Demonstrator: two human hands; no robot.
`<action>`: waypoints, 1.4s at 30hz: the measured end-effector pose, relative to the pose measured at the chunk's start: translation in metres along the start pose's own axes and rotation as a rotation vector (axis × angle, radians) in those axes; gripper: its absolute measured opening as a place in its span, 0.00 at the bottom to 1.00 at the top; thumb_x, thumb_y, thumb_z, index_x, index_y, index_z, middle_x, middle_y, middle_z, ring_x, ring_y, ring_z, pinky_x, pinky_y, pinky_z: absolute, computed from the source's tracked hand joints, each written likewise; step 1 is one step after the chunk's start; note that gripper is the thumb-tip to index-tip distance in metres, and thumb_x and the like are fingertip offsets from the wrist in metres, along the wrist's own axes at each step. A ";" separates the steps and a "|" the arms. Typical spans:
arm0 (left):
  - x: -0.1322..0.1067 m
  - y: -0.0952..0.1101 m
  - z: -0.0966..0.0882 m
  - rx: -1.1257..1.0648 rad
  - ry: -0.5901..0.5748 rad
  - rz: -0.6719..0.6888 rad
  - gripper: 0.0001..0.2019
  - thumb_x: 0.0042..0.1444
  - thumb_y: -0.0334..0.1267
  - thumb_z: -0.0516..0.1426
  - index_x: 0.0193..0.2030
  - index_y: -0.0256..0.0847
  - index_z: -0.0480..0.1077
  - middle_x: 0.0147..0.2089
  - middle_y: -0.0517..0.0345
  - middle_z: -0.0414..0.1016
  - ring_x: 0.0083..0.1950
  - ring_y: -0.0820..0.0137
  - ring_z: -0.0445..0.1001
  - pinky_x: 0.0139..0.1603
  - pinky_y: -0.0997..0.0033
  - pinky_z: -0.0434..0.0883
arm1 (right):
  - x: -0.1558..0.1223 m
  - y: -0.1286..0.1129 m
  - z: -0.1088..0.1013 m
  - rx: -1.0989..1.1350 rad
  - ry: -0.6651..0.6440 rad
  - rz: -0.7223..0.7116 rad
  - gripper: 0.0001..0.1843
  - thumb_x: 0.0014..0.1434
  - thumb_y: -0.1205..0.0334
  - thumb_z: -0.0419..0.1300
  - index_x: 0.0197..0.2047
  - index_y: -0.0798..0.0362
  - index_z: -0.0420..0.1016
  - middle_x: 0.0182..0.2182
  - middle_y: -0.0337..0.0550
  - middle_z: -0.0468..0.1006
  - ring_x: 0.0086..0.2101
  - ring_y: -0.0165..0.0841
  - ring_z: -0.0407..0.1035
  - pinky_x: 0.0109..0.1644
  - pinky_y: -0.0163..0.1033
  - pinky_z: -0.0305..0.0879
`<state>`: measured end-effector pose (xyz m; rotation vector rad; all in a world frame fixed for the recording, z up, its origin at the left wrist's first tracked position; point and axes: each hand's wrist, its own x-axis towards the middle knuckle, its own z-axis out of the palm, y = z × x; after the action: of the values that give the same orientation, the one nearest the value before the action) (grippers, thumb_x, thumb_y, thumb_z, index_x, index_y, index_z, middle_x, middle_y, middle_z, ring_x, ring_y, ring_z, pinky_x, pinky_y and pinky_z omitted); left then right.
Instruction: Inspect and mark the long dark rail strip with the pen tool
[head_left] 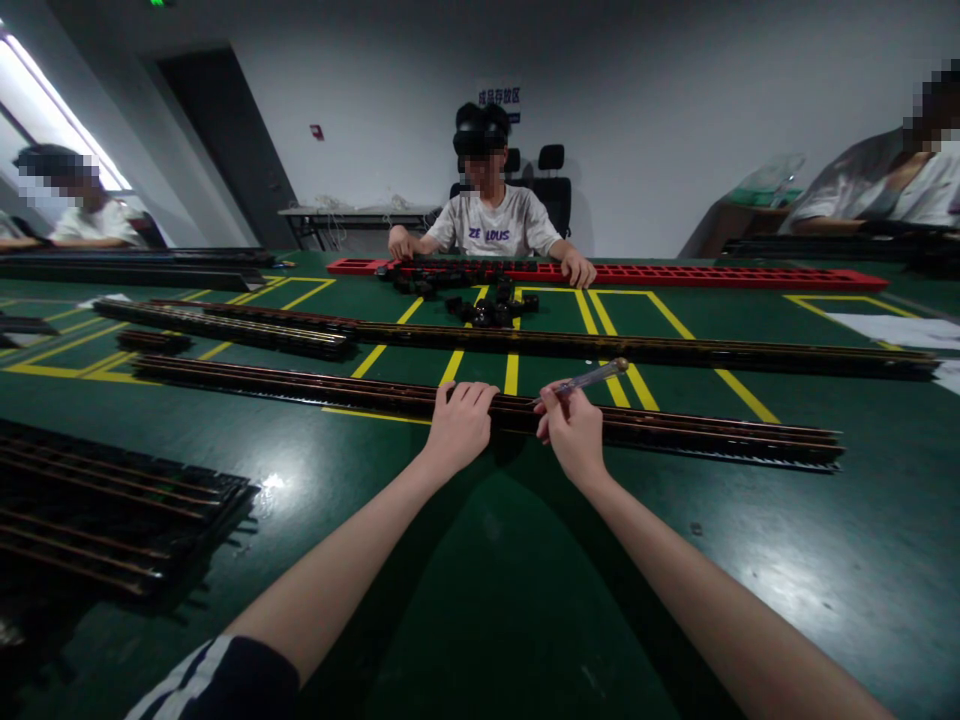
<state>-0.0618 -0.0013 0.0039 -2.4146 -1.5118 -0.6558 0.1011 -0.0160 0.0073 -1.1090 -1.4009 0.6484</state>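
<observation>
A long black rail with copper-coloured strips [697,434] lies across the green table in front of me. My left hand [459,428] is closed over its middle, fingers curled across the top to the far edge. Just to the right, my right hand [574,430] grips a screwdriver with a clear handle [596,376]. The handle's end points up and to the right, while the shaft slants down toward the rail. Its tip is hard to make out against the dark rail, so I cannot tell whether it touches.
Another long rail [660,350] lies beyond mine, with shorter rails [247,325] at left. Stacked rails [97,500] fill the near left. Across the table [487,580], a person [487,215] rests hands by a red slotted tray [750,276] and black parts [491,308]. Others sit at both sides.
</observation>
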 end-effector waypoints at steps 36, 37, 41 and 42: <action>0.001 -0.005 0.000 -0.066 -0.038 -0.010 0.16 0.60 0.42 0.50 0.51 0.39 0.67 0.52 0.50 0.74 0.55 0.61 0.69 0.60 0.53 0.58 | 0.001 0.004 -0.002 -0.007 -0.015 0.012 0.23 0.58 0.40 0.52 0.34 0.55 0.66 0.24 0.40 0.73 0.17 0.27 0.67 0.16 0.31 0.64; 0.001 -0.004 0.000 -0.061 -0.039 -0.011 0.16 0.60 0.42 0.50 0.51 0.39 0.67 0.51 0.50 0.74 0.55 0.61 0.69 0.60 0.53 0.58 | 0.001 0.005 -0.002 -0.008 -0.019 0.011 0.22 0.59 0.41 0.52 0.35 0.55 0.66 0.24 0.40 0.73 0.17 0.27 0.67 0.16 0.31 0.64; 0.001 -0.003 0.001 -0.038 -0.027 -0.023 0.15 0.59 0.41 0.51 0.50 0.39 0.67 0.51 0.50 0.75 0.54 0.60 0.69 0.60 0.52 0.57 | 0.001 0.007 -0.001 -0.006 -0.018 0.013 0.20 0.60 0.44 0.52 0.35 0.55 0.65 0.24 0.40 0.73 0.16 0.26 0.66 0.15 0.30 0.63; 0.000 -0.003 0.002 -0.032 -0.020 -0.025 0.15 0.59 0.41 0.51 0.50 0.40 0.67 0.51 0.50 0.75 0.54 0.60 0.69 0.60 0.52 0.57 | 0.002 0.007 -0.001 -0.002 -0.016 0.015 0.20 0.59 0.44 0.53 0.35 0.54 0.65 0.24 0.39 0.73 0.16 0.26 0.66 0.15 0.30 0.63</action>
<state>-0.0640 0.0011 0.0026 -2.4364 -1.5535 -0.6679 0.1042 -0.0121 0.0019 -1.1192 -1.4087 0.6677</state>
